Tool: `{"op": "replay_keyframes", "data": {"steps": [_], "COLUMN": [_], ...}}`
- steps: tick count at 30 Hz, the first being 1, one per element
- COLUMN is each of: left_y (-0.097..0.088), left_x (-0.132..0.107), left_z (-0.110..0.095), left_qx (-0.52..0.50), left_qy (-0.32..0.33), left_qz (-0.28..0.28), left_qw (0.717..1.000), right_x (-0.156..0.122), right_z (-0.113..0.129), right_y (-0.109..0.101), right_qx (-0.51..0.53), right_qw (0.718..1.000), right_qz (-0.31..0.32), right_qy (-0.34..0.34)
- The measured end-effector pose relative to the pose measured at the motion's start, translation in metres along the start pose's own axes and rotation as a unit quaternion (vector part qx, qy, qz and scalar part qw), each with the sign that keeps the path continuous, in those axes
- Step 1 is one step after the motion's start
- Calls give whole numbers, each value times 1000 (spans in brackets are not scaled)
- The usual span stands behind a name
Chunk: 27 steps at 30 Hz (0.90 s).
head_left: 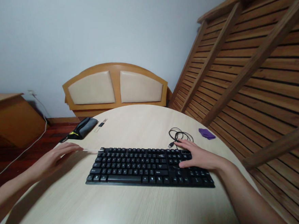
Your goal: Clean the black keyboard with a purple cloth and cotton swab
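A black keyboard (135, 167) lies flat on the table. My left hand (63, 153) is at its left end, fingers pinched on a thin white stick (90, 150) whose far end meets the top left corner key. What kind of stick it is cannot be made out. On the right part of the keyboard, over the number keys, rests my right hand (199, 156), its fingers spread and holding nothing. Just beyond that hand lies the keyboard's coiled black cable (175, 130), with its USB plug (171, 145) near the keyboard's back edge.
A grey and black pouch (85, 126) lies at the table's left edge, beside a small black piece with thin prongs (101, 124). A folded purple cloth (206, 133) sits at the right. Behind the rounded table (143, 122) stand a padded headboard (115, 85) and wooden slats (243, 81).
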<state>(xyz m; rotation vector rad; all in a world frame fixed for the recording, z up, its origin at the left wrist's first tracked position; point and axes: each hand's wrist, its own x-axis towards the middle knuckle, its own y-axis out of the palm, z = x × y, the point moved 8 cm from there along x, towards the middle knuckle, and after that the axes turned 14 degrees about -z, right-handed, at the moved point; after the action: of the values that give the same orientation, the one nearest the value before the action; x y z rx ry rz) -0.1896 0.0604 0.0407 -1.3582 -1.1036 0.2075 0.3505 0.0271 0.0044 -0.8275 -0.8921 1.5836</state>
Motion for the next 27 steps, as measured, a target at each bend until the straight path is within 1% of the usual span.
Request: {"op": "replay_keyframes", "data": {"steps": [3, 5, 7, 9, 14, 17, 23, 27], "left_y": [1, 1, 2, 6, 16, 19, 17, 19], "left_x": [0, 1, 3, 4, 4, 6, 13, 17], "left_z": [0, -4, -9, -11, -9, -15, -30, -37], "left_qx": [-12, -22, -28, -36, -40, -38, -37, -35], "left_qy": [-27, -45, -49, -38, -22, -8, 5, 31], "left_qz": [-8, -17, -24, -16, 6, 20, 13, 1], "left_qw": [1000, 999, 998, 998, 999, 999, 999, 999], "right_x": [0, 0, 0, 1, 1, 1, 1, 1], "right_z": [0, 0, -1, -1, 0, -1, -1, -2], "right_y": [0, 0, 1, 1, 1, 0, 0, 1], "right_qx": [1, 0, -2, -3, -2, -3, 2, -3], "right_qw": [1000, 1000, 1000, 1000, 1000, 1000, 1000, 1000], "right_qz": [-3, -3, -3, -1, 3, 0, -9, -3], "right_qy": [-3, -3, -3, -1, 1, -2, -12, -4]}}
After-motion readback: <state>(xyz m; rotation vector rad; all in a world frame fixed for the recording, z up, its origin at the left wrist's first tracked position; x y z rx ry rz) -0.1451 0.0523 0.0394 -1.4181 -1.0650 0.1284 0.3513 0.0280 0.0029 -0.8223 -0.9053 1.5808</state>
